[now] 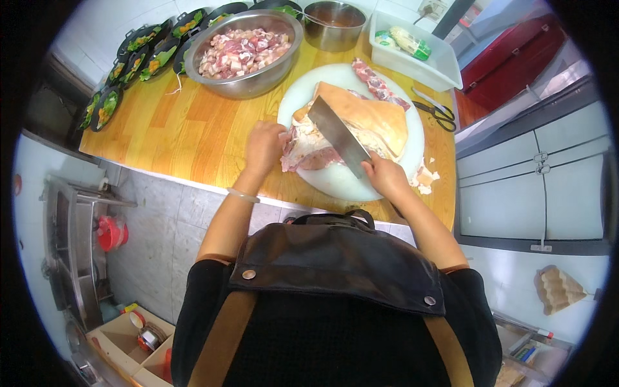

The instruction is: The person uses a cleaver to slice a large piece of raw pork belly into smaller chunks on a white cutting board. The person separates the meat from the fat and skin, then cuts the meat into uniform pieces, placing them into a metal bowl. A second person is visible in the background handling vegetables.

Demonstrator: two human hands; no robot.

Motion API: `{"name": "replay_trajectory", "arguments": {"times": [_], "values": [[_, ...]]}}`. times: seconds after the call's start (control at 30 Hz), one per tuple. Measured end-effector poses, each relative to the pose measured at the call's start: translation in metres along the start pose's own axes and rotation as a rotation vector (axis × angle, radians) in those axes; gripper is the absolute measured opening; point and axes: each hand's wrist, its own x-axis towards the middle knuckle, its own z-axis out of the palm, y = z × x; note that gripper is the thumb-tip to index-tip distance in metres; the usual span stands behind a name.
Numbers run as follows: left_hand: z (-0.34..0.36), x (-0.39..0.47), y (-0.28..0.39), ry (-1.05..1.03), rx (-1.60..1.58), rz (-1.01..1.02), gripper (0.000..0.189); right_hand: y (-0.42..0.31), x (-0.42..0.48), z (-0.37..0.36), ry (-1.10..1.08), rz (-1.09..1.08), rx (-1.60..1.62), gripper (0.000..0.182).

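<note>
A slab of pork (370,113) with its skin on lies across a round white cutting board (333,186). My right hand (387,179) grips the handle of a wide-bladed Chinese cleaver (338,135). Its blade slants up and left over the fat and flesh; whether the edge touches the meat I cannot tell. At the slab's left end, my left hand (263,147) holds the edge of the flesh, its fingertips partly hidden. Behind the slab, a bony strip of meat (379,84) rests on the board's far right part.
Cut meat fills a steel bowl (244,87). Behind are a steel pot (333,36) and a white plastic tub (416,67) with wrapped vegetables. Scissors (437,113) and scraps (425,178) lie right of the board. Several black dishes (157,60) line the wooden table's (193,121) left.
</note>
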Motion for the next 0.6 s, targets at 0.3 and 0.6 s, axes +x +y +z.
{"name": "replay_trajectory", "arguments": {"times": [0.3,0.6], "values": [[0.029,-0.016,-0.021,-0.223,-0.53,-0.506,0.01,-0.001,-0.001,0.0,0.023,-0.002,-0.012,0.029],[-0.043,-0.071,-0.115,-0.091,-0.515,-0.808,0.021,-0.001,-0.001,-0.001,0.012,-0.004,-0.004,0.028]]}}
